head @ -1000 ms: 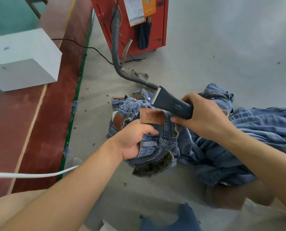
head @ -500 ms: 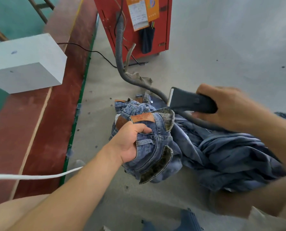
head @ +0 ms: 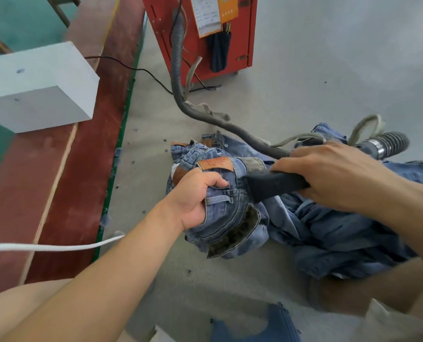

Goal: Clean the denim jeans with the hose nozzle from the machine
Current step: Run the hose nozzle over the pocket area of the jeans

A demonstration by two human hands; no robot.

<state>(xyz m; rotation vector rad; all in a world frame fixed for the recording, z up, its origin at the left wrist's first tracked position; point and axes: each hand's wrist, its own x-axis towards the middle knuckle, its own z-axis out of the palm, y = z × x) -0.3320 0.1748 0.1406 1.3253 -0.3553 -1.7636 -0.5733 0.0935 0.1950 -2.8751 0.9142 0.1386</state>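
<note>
Both hands work at the jeans (head: pixel 230 213) on the grey floor (head: pixel 316 77). Left hand (head: pixel 195 196): fingers curled, gripping the bunched waistband just below the leather patch (head: pixel 215 163). Right hand (head: pixel 329 174): fingers wrapped round the black nozzle (head: pixel 267 185), whose flat mouth lies against the denim just right of the left hand. Jeans: crumpled heap, legs trailing to the right under the right forearm. Hose (head: pixel 181 77): grey, ribbed, running from the red machine (head: pixel 205 33) down across the floor and behind the right hand, with a ribbed section showing beyond it. Left of the floor: a red strip carrying a white block (head: pixel 38 87). A white cord (head: pixel 45 247) crosses the lower left.
</note>
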